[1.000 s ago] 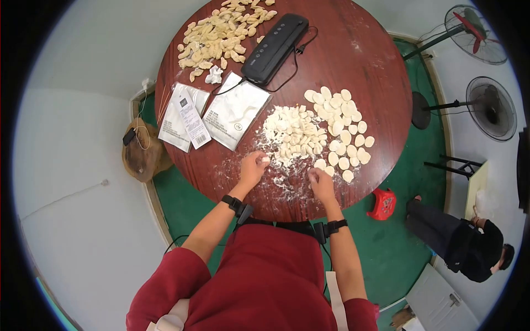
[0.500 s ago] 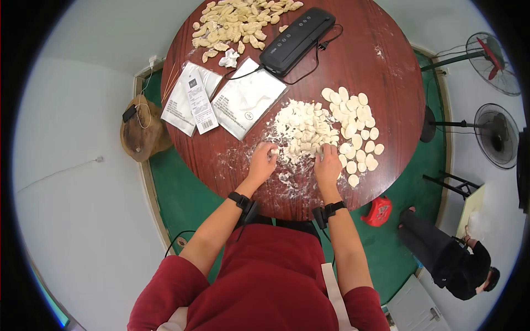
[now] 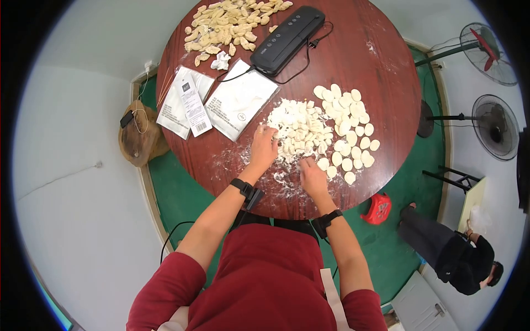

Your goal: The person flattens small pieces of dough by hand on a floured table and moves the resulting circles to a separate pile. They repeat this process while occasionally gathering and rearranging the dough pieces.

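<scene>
A heap of small cut dough pieces [image 3: 301,135] lies on the table, thickly dusted with white flour [image 3: 283,113]. My left hand [image 3: 264,146] is at the heap's left edge, its fingers curled together against the floury pieces; what they hold, if anything, is hidden. Near the front edge of the heap, my right hand [image 3: 313,175] rests low over the floury tabletop with bent, closed fingers, and I cannot make out anything inside them. To the right of the heap are many flat round dough discs [image 3: 345,118], some overlapping.
The round wooden table [image 3: 381,83] also holds shaped dough pieces [image 3: 229,25], a black vacuum sealer [image 3: 288,39] with its cable, silver bags [image 3: 237,105], a printed label card [image 3: 194,107] and crumpled tissue [image 3: 221,60]. A red stool [image 3: 378,208] and another person [image 3: 452,254] are at right.
My left hand has moved up along the heap's left edge. My right hand has shifted left and toward me, away from the discs, to the heap's front. The view has shifted slightly.
</scene>
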`<state>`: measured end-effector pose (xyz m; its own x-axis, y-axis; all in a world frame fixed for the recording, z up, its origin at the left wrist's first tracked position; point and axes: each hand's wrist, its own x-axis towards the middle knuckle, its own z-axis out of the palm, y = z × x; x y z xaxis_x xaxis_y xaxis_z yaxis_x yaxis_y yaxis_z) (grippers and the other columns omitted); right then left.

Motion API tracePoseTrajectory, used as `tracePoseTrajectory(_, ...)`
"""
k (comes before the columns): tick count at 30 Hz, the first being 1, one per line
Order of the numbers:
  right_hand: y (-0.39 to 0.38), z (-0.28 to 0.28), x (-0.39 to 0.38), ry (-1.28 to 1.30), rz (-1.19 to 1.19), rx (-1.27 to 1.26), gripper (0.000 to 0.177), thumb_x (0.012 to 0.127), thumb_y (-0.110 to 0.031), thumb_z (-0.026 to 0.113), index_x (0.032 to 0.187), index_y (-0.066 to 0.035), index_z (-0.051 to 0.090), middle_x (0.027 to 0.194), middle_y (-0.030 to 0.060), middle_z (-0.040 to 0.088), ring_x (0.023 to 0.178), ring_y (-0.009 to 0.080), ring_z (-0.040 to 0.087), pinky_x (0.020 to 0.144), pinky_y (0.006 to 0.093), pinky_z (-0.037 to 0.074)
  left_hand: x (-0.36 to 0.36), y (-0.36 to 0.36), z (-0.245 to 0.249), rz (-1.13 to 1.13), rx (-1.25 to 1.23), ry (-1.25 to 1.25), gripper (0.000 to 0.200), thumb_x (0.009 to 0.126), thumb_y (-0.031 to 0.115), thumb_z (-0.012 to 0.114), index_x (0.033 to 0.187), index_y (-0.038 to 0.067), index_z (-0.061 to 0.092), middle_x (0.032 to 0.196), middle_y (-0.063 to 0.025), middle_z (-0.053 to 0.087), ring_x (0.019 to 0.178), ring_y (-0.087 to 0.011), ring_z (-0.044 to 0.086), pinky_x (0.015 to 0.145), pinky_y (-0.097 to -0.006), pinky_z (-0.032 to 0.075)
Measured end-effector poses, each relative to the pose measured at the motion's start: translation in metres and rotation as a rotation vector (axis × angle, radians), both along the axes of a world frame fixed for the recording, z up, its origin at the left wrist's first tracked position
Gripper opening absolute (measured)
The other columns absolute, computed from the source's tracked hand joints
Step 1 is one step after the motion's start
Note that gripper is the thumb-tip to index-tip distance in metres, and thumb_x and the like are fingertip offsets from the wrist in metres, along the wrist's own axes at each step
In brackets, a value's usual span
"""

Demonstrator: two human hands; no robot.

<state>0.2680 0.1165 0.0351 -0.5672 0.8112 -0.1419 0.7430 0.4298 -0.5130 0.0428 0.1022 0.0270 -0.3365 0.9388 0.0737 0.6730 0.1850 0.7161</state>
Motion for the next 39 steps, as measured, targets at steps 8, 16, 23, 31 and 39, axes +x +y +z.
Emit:
tracePoseTrajectory(8, 0.015, 0.001, -0.009, 0.105, -0.379, -0.087, 0.025, 0.087, -0.022, 0.077, 0.104, -0.007, 0.068, 0.095, 0.0121, 0.066, 0.085, 0.0329, 0.068, 0.072, 0.0445, 0.054, 0.025, -0.018, 0.011, -0.142, -0.145, -0.109, 0.033, 0.083, 0.003, 0.073, 0.114, 0.007, 0.064, 0.117, -0.0152, 0.057, 0.112, -0.0403, 0.056, 0.095, -0.0476, 0.048)
tracePoseTrajectory(16, 0.026, -0.019, -0.024, 0.211, -0.599, -0.139, 0.023, 0.084, -0.020, 0.080, 0.096, -0.001, 0.073, 0.076, 0.0090, 0.067, 0.070, 0.0232, 0.065, 0.067, 0.0375, 0.052, 0.020, -0.030, 0.016, -0.105, -0.067, -0.131, 0.030, 0.084, 0.002, 0.073, 0.112, 0.005, 0.066, 0.111, -0.0158, 0.060, 0.105, -0.0388, 0.060, 0.090, -0.0450, 0.050)
tracePoseTrajectory(23, -0.008, -0.005, -0.017, 0.249, -0.357, -0.576, 0.021, 0.084, -0.021, 0.083, 0.093, -0.004, 0.075, 0.072, -0.0005, 0.064, 0.066, 0.0077, 0.056, 0.063, 0.0267, 0.049, 0.009, -0.059, 0.012, -0.085, -0.299, -0.595, 0.022, 0.091, 0.012, 0.076, 0.109, 0.001, 0.071, 0.089, -0.0087, 0.073, 0.077, -0.0179, 0.068, 0.072, -0.0346, 0.054)
tracePoseTrajectory(31, -0.025, -0.016, -0.019, 0.226, -0.233, -0.468, 0.017, 0.085, -0.016, 0.080, 0.095, -0.004, 0.073, 0.081, 0.0069, 0.066, 0.074, 0.0230, 0.064, 0.070, 0.0362, 0.052, 0.000, -0.095, -0.018, -0.043, -0.431, -0.522, 0.018, 0.093, 0.013, 0.074, 0.106, 0.001, 0.071, 0.083, -0.0069, 0.072, 0.072, -0.0122, 0.065, 0.070, -0.0306, 0.053)
tracePoseTrajectory(39, -0.015, -0.001, 0.005, 0.169, -0.162, -0.015, 0.031, 0.081, -0.012, 0.081, 0.108, -0.008, 0.066, 0.107, 0.0113, 0.062, 0.095, 0.0338, 0.066, 0.077, 0.0431, 0.054, -0.009, -0.096, -0.018, 0.010, -0.297, -0.395, 0.019, 0.093, 0.009, 0.070, 0.110, 0.003, 0.064, 0.080, -0.0124, 0.068, 0.070, -0.0237, 0.068, 0.068, -0.0366, 0.053)
